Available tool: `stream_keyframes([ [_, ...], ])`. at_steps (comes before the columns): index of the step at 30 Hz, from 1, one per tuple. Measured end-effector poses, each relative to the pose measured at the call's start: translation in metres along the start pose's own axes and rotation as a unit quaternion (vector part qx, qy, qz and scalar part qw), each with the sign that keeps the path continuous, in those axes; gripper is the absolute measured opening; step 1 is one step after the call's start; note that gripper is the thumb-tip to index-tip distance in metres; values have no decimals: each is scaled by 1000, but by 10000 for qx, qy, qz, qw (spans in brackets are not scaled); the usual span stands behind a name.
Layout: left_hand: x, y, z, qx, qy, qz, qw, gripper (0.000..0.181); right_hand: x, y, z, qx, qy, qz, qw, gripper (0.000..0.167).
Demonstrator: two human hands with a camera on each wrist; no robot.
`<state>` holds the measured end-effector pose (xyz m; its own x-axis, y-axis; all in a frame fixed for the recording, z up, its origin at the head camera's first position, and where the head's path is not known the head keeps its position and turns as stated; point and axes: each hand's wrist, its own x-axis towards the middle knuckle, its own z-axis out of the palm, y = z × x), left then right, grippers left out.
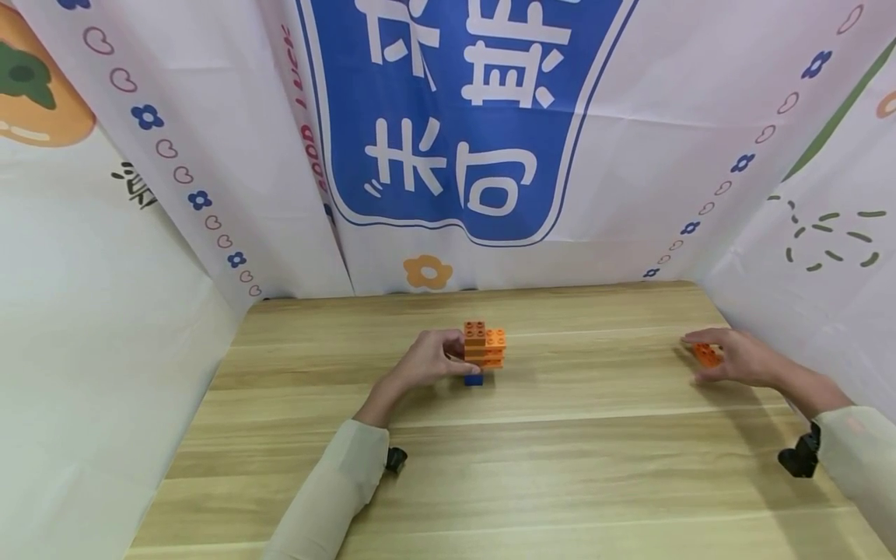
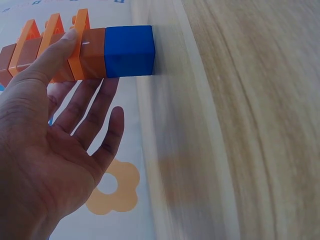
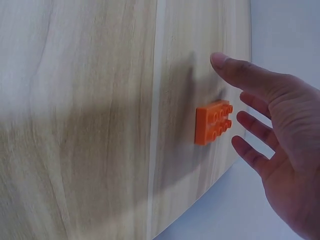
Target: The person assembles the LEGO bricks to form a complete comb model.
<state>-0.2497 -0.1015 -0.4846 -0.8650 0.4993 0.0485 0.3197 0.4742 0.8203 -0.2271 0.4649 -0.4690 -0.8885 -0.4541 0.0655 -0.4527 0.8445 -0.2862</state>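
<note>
A tower of toy building bricks [image 1: 475,342] stands upright on the table, with a blue brick [image 2: 130,51] at its base. Above that, brown bricks alternate with thin orange bricks that jut out to one side. My left hand [image 1: 435,358] holds the tower low down, its thumb on the near side and fingers behind. Far to the right lies a loose flat orange brick [image 3: 212,122], studs up. Over it hovers my right hand [image 3: 282,127], thumb and fingers spread apart around the brick without gripping it.
The wooden table [image 1: 560,467] carries the tower and the loose brick. Printed white cloth [image 1: 616,194] hangs along the table's back edge and both sides. The loose brick lies near the table's right edge.
</note>
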Motion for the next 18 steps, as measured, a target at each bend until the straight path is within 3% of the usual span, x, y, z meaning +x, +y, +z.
stream_keyframes([
  [18, 0, 0, 0, -19, -2, -26, 10000, 26, -6, 21, 3, 125, -179, 336, 9992, 68],
])
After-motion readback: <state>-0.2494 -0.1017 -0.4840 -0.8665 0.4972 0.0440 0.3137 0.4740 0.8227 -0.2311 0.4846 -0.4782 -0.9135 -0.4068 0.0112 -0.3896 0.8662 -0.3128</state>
